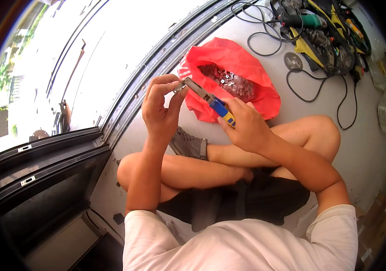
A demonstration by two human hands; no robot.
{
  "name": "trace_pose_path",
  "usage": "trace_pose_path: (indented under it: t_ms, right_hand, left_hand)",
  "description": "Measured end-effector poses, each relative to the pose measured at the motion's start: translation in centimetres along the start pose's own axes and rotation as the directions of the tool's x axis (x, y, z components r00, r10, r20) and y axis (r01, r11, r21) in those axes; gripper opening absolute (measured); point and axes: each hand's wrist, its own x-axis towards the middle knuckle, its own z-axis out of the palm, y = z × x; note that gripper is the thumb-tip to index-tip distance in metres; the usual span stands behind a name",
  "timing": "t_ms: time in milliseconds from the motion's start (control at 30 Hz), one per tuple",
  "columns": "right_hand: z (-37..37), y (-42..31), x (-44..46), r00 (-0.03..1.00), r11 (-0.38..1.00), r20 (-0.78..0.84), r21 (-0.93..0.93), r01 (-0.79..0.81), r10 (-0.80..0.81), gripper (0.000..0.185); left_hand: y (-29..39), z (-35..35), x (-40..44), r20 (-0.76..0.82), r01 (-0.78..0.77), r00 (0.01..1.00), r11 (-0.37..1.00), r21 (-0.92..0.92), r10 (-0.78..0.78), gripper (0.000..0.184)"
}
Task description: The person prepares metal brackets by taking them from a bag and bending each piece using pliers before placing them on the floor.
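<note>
My left hand point(160, 106) is raised above the crossed legs. Its thumb and fingers pinch a small shiny metal piece point(180, 86). My right hand point(249, 126) is closed around a hand tool with a blue and yellow handle point(220, 108) and a long grey metal head. The tip of that head meets the metal piece at my left fingertips; whether it grips the piece I cannot tell. Just beyond both hands lies an open red bag point(258, 67), holding many small metal parts point(231, 83), some of them in clear plastic.
Black and yellow tool bags point(308, 47) lie at the upper right with a green power tool point(313, 21), a circular saw blade point(293, 61) and loose black cables point(303, 97). A dark sliding-door track point(150, 58) runs along the left. Cardboard point(379, 221) sits at the lower right.
</note>
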Motion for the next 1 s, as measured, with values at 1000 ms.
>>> trace_pose_path:
  t_ms: [1000]
  right_hand:
    - [1.4,1.9,-0.4,0.999,0.997,-0.032,0.066,0.033,-0.031,0.052]
  left_hand:
    - [-1.3,-0.8,-0.1,0.136,-0.23,0.973,0.865,0.446,0.188,0.042]
